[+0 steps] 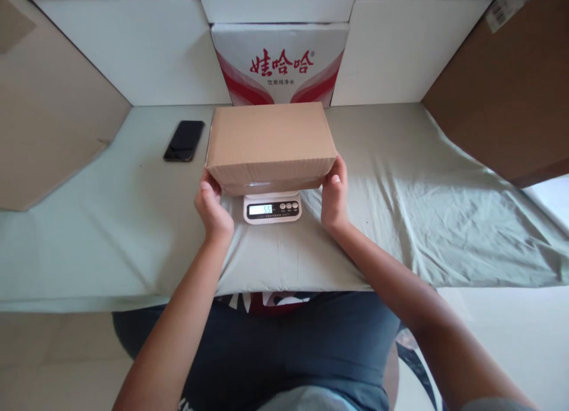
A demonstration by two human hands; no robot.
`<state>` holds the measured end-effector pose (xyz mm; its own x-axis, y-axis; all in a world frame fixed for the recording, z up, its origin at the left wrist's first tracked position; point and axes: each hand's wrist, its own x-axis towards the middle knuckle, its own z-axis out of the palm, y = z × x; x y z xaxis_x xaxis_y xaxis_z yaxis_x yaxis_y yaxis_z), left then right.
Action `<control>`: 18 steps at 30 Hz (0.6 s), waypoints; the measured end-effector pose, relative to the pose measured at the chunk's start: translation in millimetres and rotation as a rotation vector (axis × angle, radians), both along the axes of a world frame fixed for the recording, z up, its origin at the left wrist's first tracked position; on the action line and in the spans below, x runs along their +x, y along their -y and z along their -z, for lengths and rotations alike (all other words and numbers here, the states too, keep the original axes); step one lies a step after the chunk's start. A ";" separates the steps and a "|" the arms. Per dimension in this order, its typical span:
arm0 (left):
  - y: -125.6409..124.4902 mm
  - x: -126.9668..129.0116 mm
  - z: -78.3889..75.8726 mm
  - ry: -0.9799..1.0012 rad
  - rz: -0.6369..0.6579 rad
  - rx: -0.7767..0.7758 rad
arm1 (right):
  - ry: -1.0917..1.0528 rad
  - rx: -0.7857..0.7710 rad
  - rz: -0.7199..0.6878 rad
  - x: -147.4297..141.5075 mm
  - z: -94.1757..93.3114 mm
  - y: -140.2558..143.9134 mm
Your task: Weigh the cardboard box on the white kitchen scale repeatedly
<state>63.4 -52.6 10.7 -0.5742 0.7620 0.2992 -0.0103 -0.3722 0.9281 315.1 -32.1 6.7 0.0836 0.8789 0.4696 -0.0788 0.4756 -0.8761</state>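
Head view, box: a plain cardboard box (270,145) sits on a small digital scale (272,207), hiding most of its platform.
Left hand (212,208): fingers pressed flat against the box's left end.
Right hand (334,196): fingers clasping its right end.
Display: lit, digits too blurred to trust.
Nearby: black phone (184,140) on the green cloth (444,221).
Risk: the box overhangs the scale; uneven hand pressure could likely tip it.
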 end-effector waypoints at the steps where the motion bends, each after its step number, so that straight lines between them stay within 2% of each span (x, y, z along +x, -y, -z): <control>1: -1.9 -1.1 0.3 0.013 -0.001 0.002 | -0.051 0.002 0.004 -0.4 -0.8 -0.1; 3: -6.4 -3.7 1.4 0.036 -0.004 0.002 | -0.123 0.003 0.006 -1.2 -2.1 -0.7; 10: -21.8 -9.6 6.0 0.063 -0.007 -0.013 | -0.171 -0.078 0.033 0.9 -2.5 -7.7; 18: -22.5 -8.7 2.8 0.065 -0.037 -0.003 | -0.205 -0.126 0.056 3.1 -5.9 -11.4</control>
<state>54.8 -30.1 7.9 -0.6199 0.7410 0.2581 -0.0568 -0.3705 0.9271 318.2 -20.6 12.6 0.2166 0.9206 0.3249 -0.2379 0.3726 -0.8970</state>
